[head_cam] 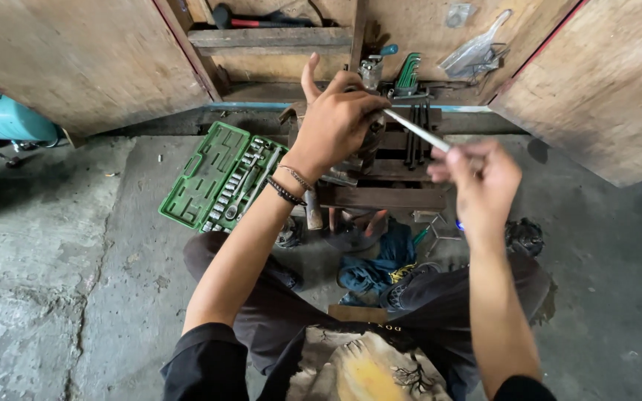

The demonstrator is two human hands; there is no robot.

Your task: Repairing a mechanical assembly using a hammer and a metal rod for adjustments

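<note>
1. A thin metal rod (417, 131) slants above a dark wooden stand (380, 194) on the floor.
2. The left hand (334, 122) pinches its upper end, thumb raised.
3. The right hand (479, 180) closes loosely around its lower end.
4. An open green socket case (221, 178) lies just left.

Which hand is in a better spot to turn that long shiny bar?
Probably the right hand: it grips the free end of the bar, away from the part. The left hand sits over the part, seemingly steadying it.
</note>
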